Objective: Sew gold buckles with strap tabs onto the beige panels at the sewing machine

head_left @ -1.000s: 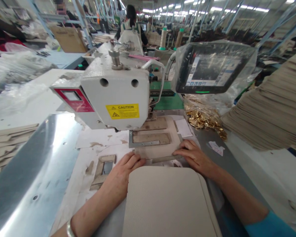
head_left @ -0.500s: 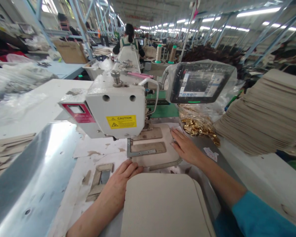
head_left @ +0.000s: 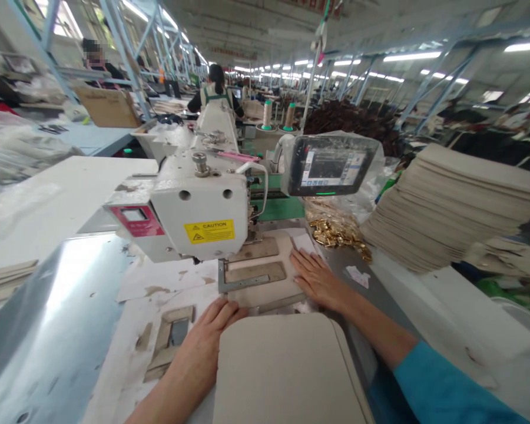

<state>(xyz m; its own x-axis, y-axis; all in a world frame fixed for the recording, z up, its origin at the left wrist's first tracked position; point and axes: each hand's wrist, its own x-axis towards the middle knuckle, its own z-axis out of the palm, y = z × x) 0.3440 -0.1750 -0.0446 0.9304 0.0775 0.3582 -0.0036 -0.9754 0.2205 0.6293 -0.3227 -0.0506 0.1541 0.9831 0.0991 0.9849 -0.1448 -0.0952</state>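
A beige panel (head_left: 287, 277) lies under the head of a white sewing machine (head_left: 203, 200), with a metal clamp frame (head_left: 247, 282) on it. My right hand (head_left: 315, 280) rests flat on the panel's right edge, fingers stretched out. At the panel's near left corner is my left hand (head_left: 216, 324), its fingers bent forward and partly spread; its fingertips touch the edge. Just in front of me, a stack of beige panels (head_left: 282, 365) with rounded corners stands between my forearms. A beige square frame piece (head_left: 170, 341) lies left of my left hand.
A screen (head_left: 331, 165) stands behind the panel. Gold metal parts (head_left: 335, 235) lie in plastic at its right. A tall stack of beige sheets (head_left: 454, 206) leans at the right. Beige strips (head_left: 9, 282) lie at far left. A person (head_left: 216, 88) sits farther back.
The camera view has shifted, so the scene sits farther left. My right hand has moved slightly nearer along the panel's edge and lies flatter on it. My left hand stays at the near corner.
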